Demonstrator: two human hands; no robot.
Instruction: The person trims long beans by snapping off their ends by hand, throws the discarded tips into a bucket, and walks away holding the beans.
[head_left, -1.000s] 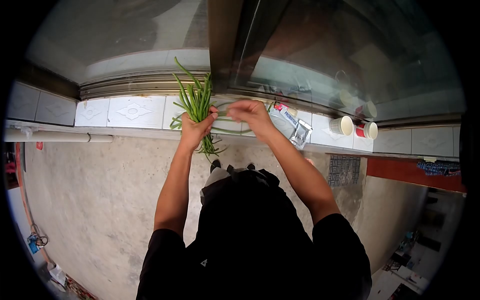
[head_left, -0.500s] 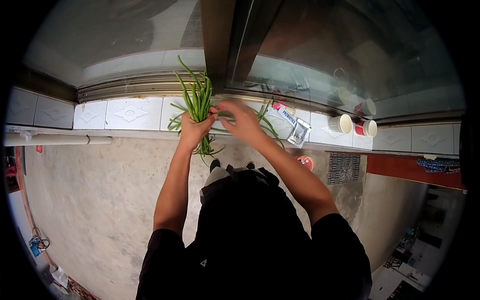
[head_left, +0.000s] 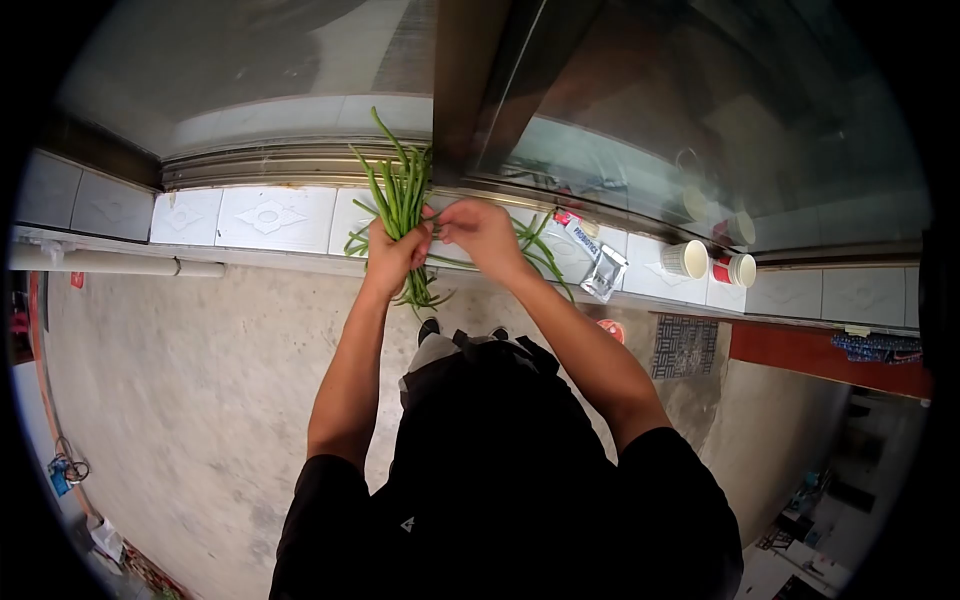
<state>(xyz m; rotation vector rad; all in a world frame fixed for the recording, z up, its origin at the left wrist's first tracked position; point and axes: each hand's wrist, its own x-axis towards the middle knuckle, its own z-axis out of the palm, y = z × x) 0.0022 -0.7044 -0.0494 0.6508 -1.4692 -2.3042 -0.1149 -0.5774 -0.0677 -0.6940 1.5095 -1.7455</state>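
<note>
My left hand (head_left: 395, 258) is closed round the middle of a bunch of long beans (head_left: 402, 190), thin and green. The bunch stands nearly upright in view, its tips pointing at the window and its lower ends hanging past the ledge's front edge. Just right of it, my right hand (head_left: 482, 238) has its fingertips pinched together, seemingly on the end of one long bean; the fingers partly hide it. Loose long beans (head_left: 540, 252) lie on the tiled ledge behind and right of my right hand, with a few more left of the bunch.
On the white tiled ledge (head_left: 275, 217), a silver and white packet (head_left: 603, 270) lies right of the beans. Two paper cups, one white (head_left: 685, 260) and one red and white (head_left: 736, 269), lie farther right. Window glass (head_left: 300, 60) rises behind. A dark mat (head_left: 684, 346) is on the floor.
My right hand has shifted slightly and is less blurred, its fingertips still beside the bunch. The left hand keeps its grip. The whole view has moved a little.
</note>
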